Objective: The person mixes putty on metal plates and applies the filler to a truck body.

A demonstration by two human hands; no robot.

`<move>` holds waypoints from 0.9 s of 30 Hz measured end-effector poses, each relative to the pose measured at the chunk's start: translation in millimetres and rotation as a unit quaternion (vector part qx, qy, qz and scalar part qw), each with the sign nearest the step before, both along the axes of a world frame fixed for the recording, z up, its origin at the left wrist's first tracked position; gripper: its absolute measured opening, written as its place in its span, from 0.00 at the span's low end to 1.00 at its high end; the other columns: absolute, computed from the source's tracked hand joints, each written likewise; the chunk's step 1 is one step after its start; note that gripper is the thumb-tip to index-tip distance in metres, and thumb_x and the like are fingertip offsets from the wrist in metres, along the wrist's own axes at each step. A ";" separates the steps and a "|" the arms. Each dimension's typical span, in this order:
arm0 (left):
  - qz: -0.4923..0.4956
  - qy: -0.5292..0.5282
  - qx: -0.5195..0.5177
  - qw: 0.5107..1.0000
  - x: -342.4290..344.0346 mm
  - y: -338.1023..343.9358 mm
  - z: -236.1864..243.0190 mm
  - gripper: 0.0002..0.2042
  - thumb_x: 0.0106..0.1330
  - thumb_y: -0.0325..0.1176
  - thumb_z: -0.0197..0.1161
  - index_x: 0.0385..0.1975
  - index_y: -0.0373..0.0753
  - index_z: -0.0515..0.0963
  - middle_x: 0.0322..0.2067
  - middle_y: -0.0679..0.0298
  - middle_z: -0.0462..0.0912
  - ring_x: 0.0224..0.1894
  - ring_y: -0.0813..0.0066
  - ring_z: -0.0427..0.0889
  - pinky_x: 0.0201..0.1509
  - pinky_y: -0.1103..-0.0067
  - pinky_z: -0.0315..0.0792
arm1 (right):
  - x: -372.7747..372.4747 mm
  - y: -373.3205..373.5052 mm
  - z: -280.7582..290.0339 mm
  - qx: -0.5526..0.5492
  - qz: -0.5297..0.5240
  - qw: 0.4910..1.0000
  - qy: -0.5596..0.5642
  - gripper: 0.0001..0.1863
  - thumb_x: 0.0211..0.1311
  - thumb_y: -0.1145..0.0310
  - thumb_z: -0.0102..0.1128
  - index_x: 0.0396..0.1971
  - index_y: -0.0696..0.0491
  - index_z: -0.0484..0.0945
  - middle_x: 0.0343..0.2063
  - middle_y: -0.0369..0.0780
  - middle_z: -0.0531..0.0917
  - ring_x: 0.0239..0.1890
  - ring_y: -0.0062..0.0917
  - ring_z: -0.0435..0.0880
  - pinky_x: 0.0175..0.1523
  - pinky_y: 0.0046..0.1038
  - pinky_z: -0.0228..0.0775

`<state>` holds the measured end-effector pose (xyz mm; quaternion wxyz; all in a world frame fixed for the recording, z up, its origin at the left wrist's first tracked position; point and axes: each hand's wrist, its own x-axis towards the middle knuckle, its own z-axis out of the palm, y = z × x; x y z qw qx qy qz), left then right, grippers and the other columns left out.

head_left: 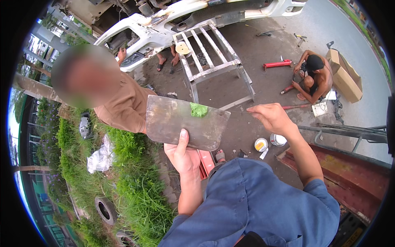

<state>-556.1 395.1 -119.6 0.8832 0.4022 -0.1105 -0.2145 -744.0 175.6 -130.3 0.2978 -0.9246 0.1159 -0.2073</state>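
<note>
My left hand [182,157] grips a flat grey metal plate [175,123] by its near edge, thumb on top and the other fingers hidden underneath. A dab of bright green paste [198,110] sits near the plate's far edge. Just right of the plate, apart from it, my right hand [271,118] is raised with its fingers pressed together and pointing left. Whatever it pinches, if anything, is too thin to make out.
A person in brown [123,101] stands close at left. Ahead are a metal stand [214,68] and a white vehicle bumper [168,20]. Another person [317,78] crouches at right by a cardboard box [345,76]. An open can [261,144] and red toolbox [206,161] lie near my feet.
</note>
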 end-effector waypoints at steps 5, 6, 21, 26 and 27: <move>0.061 -0.106 0.039 0.992 -33.4 -20.9 7.5 0.12 0.69 0.24 0.59 0.48 0.26 0.73 0.39 0.52 0.82 0.31 0.67 0.84 0.22 0.74 0.81 | 29.5 46.1 13.7 0.380 -0.166 0.879 -0.235 0.13 0.74 0.65 0.51 0.42 0.61 0.76 0.27 0.29 0.78 0.31 0.08 0.71 0.35 0.19 0.66; 0.072 -0.114 0.056 0.989 -41.9 -23.5 4.9 0.12 0.69 0.25 0.59 0.47 0.25 0.73 0.38 0.52 0.82 0.29 0.68 0.84 0.15 0.75 0.79 | 35.4 53.9 18.5 0.369 -0.144 0.895 -0.206 0.13 0.73 0.65 0.51 0.42 0.61 0.76 0.27 0.31 0.79 0.31 0.10 0.72 0.36 0.20 0.68; 0.074 -0.160 0.154 0.972 -55.9 -50.4 -31.9 0.11 0.69 0.19 0.55 0.49 0.24 0.71 0.46 0.53 0.80 0.46 0.69 0.82 0.51 0.76 0.77 | 40.5 84.1 17.5 -0.145 -0.095 0.979 -0.112 0.21 0.48 0.73 0.58 0.46 0.57 0.80 0.40 0.43 0.84 0.40 0.32 0.86 0.39 0.28 0.81; 0.063 -0.179 0.121 0.974 -55.0 -52.6 -28.2 0.11 0.69 0.18 0.55 0.50 0.24 0.71 0.46 0.53 0.80 0.46 0.69 0.82 0.51 0.76 0.77 | 40.7 87.3 21.8 -0.221 -0.092 0.963 -0.125 0.21 0.46 0.74 0.59 0.45 0.57 0.80 0.40 0.42 0.85 0.39 0.32 0.86 0.39 0.29 0.81; 0.070 -0.172 0.126 0.975 -53.8 -53.5 -27.7 0.12 0.68 0.17 0.55 0.50 0.24 0.70 0.47 0.53 0.80 0.47 0.69 0.82 0.52 0.75 0.78 | 39.9 81.9 24.9 -0.203 -0.120 0.961 -0.148 0.21 0.46 0.75 0.59 0.45 0.57 0.81 0.40 0.41 0.85 0.39 0.32 0.86 0.39 0.29 0.81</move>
